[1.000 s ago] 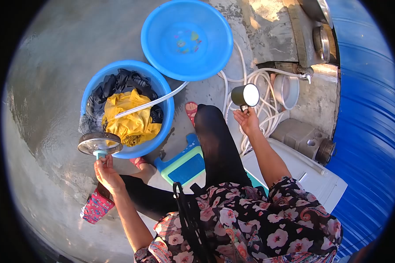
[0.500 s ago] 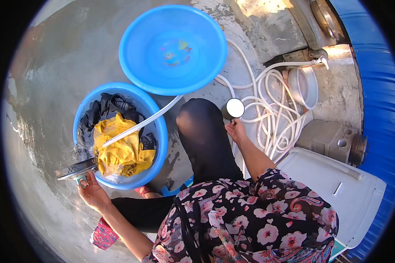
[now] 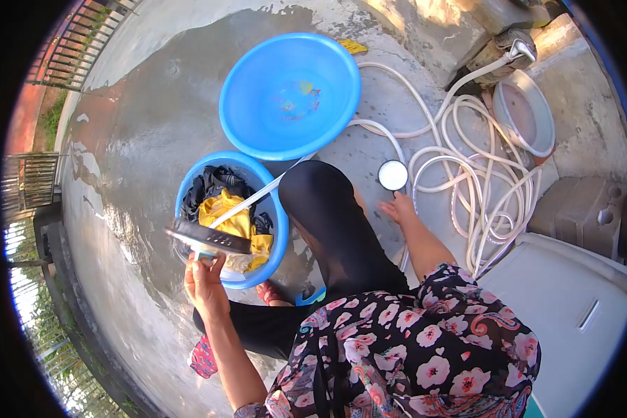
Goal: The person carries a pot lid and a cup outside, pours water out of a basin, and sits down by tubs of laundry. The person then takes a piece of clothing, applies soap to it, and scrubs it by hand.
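My left hand [image 3: 206,282] is raised in front of the lower blue basin [image 3: 280,245], fingers closed round the pale stem under a round dark disc [image 3: 212,237]. The disc has small holes along its rim; its exact kind is unclear. Behind it, yellow cloth [image 3: 224,209] and black cloth [image 3: 217,182] lie in the basin, with the end of a white hose [image 3: 265,189] over them. My right hand [image 3: 400,208] is beside my knee, fingers at the short handle of a dark cup [image 3: 393,175] whose inside looks white.
A larger blue basin [image 3: 251,104] stands beyond the first. Coiled hose [image 3: 460,181] lies on the right, near a pale bucket [image 3: 524,115], a hollow block [image 3: 578,212] and a white lidded appliance [image 3: 557,299]. A yellow piece [image 3: 352,47] lies behind the larger basin.
My left hand has lifted the round disc from the basin's left edge, up and to the right. The view has shifted, showing fences on the left. My right hand stays at the cup.
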`<state>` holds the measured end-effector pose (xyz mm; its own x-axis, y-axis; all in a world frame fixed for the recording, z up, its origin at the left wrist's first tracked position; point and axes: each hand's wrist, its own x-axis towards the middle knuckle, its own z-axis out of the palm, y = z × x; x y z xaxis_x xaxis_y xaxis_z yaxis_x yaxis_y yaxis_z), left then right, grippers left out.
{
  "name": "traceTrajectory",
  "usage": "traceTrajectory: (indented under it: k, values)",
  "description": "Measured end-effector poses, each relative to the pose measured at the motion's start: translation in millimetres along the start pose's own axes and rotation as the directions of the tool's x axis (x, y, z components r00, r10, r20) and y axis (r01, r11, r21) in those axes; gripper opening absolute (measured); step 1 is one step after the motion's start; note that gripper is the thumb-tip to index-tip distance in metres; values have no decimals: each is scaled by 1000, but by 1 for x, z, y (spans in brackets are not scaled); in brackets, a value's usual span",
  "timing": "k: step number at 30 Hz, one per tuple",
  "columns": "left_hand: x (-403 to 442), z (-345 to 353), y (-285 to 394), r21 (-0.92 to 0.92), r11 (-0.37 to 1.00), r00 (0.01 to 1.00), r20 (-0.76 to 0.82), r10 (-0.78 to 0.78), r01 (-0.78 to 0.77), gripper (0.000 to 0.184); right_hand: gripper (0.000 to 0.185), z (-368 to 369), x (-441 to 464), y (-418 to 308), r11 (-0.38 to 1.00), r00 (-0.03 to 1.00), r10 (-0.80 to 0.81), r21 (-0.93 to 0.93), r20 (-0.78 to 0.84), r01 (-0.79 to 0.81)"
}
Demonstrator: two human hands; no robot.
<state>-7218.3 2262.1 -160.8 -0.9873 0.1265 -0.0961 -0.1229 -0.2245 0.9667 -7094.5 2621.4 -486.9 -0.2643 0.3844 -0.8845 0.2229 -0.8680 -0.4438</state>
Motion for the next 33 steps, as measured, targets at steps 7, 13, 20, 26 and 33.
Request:
traceTrajectory:
  k: [7,13,20,26,33]
  values:
    - [38,103,-3,512,822,950,297,100,-247,22,37,23,-150,-105,848,851,-340,-260,400,461]
    - [58,205,-10,566,604,798,566,210,-561,20,49,75,-269,-146,556,308,-447,-8,840,831]
    - [60,250,-18,488,717,727,685,40,-499,42,30,69,-255,-164,596,425,-641,64,639,801]
    - [71,195,-9,239,953,918,388,80,-185,70,19,98,-198,-301,581,485,-814,422,319,696]
    - [57,29,-20,377,920,987,-153,-49,104,55,17,141,-111,-481,554,707,-704,574,-64,603]
